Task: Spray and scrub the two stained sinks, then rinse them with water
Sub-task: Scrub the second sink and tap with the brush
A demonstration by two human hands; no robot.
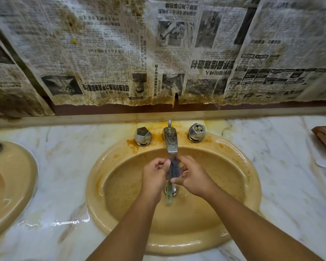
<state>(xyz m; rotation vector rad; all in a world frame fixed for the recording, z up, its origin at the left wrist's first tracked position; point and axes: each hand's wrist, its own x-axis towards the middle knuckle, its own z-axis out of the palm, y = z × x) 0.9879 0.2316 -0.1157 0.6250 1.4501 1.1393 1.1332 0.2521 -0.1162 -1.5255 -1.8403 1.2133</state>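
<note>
Pinches the scrub brush [174, 169] by its dark bristle head with curled left hand [153, 176] and right hand [194, 178], under the faucet [170, 140] over the sink [233, 166] drain; probably light, stiff, wet-slippery, best gripped at the green handle.

One wide-angle view, worn on the person's head, looks forward and steeply down across the white veined marble desk [271, 166]. It faces the wall of stained newspaper sheets [120, 53], which fills the upper part of the frame; the lens bows the wall's lower edge. The oval yellow-beige ceramic sink [233, 194] lies close below, centred. Both forearms enter from the bottom edge, and the left hand [154, 177] and right hand [194, 179] meet mid-frame at a dark-bristled green-handled brush [174, 169]. A second yellow-beige sink [11, 185] is cropped by the left edge.
</note>
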